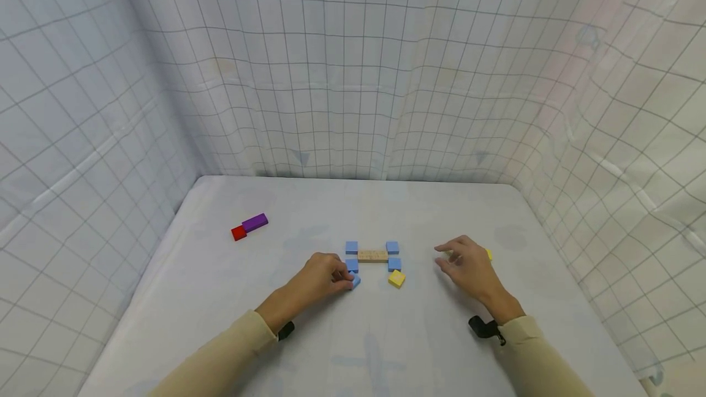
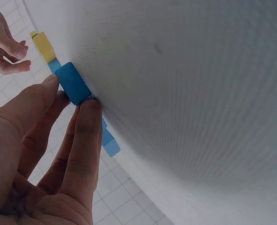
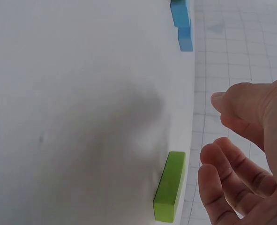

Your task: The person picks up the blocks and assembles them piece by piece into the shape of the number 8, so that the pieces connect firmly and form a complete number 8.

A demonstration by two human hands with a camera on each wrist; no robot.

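Note:
My left hand (image 1: pixel 318 279) pinches a small blue block (image 2: pixel 72 83) between thumb and fingertips, low over the table at the near left corner of a block arrangement. A wooden block (image 1: pixel 372 256) with faint marks lies in the middle there. Blue blocks stand at its two ends, such as the far right one (image 1: pixel 392 247). A yellow block (image 1: pixel 396 279) sits turned at an angle at the near right. Off to the right, my right hand (image 1: pixel 469 268) hovers with parted fingers, holding nothing. Behind it is a partly hidden yellow block (image 1: pixel 489 254), greenish in the right wrist view.
Toward the far left of the white table (image 1: pixel 309 348) lie a red block (image 1: pixel 239 233) and a purple block (image 1: pixel 255 222), end to end. Gridded white curtains (image 1: pixel 353 78) hang around the table's back and sides.

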